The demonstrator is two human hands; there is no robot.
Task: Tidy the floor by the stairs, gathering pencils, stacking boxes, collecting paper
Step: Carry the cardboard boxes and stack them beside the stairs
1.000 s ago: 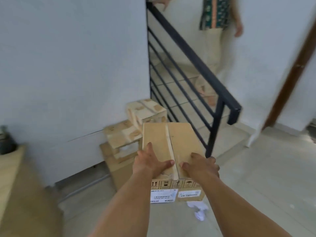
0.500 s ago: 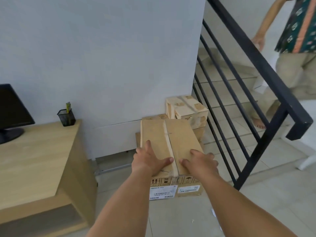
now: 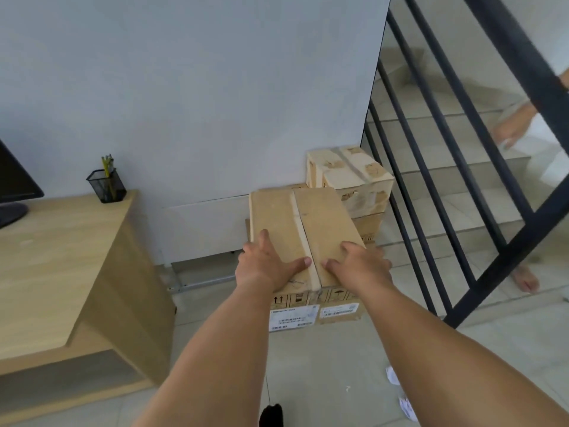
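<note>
Through the head camera I have the cardboard box [image 3: 303, 238] gripped from both sides. My left hand [image 3: 271, 266] wraps its left top edge and my right hand [image 3: 360, 266] the right, thumbs flat beside the tape seam. It hangs just in front of the stacked boxes [image 3: 354, 177] by the wall. It looks stiff, taped and probably light, and I'd judge a lower grip on the sides safer. On the bench [image 3: 61, 257], a mesh cup [image 3: 106, 186] holds pencils [image 3: 106, 164]. Paper scraps [image 3: 392, 374] lie on the floor.
</note>
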